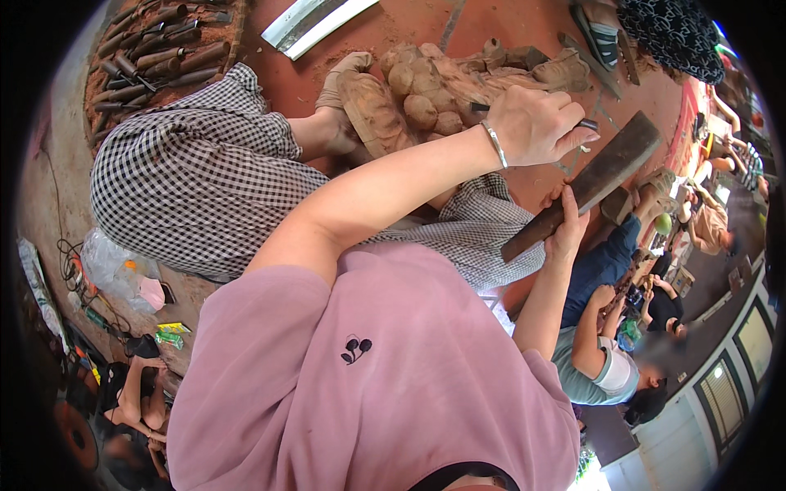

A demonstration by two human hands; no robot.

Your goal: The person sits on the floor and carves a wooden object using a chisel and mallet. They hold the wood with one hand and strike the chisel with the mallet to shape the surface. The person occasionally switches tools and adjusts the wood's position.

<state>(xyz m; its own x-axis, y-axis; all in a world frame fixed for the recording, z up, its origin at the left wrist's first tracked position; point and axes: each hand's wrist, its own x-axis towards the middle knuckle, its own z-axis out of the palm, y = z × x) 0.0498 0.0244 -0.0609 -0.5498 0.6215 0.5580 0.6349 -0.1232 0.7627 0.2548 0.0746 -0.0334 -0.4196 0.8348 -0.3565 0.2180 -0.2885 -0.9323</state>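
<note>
My left hand (536,127), with a silver bracelet at its wrist, is closed round a thin dark-handled chisel (588,124). One end of the tool sticks out on each side of the fist; its cutting tip is not clear. In my right hand (568,225) is a long, flat, dark wooden mallet (610,168), slanting up to the right, apart from the chisel. Just beyond my left forearm lies a reddish-brown wood carving (426,78) with round, fruit-like lumps. My left hand is over its right part. A checked cloth (188,180) covers my legs.
Several chisels (164,61) lie in a tray at the far left. A pale, long strip (319,24) rests on the red floor beyond the carving. Someone's sandalled foot (604,45) is at the far right. A seated co-worker (598,360) is close on my right. Cables and plastic bags (119,266) lie left.
</note>
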